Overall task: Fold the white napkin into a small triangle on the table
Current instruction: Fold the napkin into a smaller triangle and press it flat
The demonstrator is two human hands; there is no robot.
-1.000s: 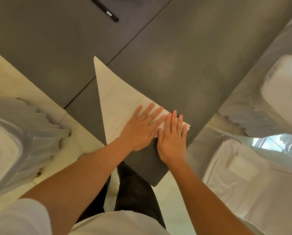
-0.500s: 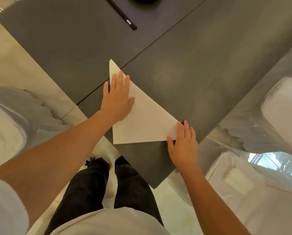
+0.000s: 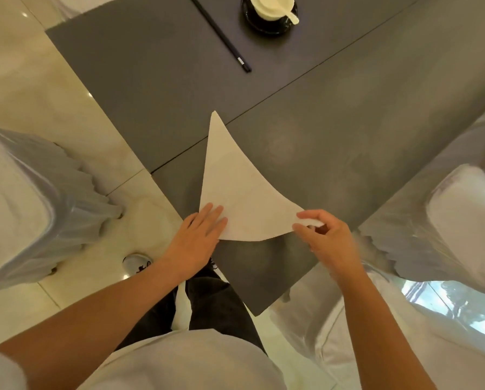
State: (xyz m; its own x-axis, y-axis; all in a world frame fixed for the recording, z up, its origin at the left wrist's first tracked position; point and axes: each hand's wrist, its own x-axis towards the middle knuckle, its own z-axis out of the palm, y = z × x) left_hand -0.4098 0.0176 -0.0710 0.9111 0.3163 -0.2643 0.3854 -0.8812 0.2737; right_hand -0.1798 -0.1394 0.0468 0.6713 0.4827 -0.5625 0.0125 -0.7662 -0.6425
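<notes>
On the table (image 3: pixel 348 122) lies the napkin (image 3: pixel 241 198) (left hand (image 3: pixel 199 237) on it, right hand (image 3: pixel 328 237) at its right corner); chopsticks (image 3: pixel 221 35) behind

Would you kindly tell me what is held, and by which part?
The right hand pinches the white napkin's right corner; the left hand presses it flat.

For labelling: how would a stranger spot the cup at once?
Take the grey table. Far across it, right of the black chopsticks, stands the cup on a black saucer. It alone is white and round, with a spoon in it.
</notes>
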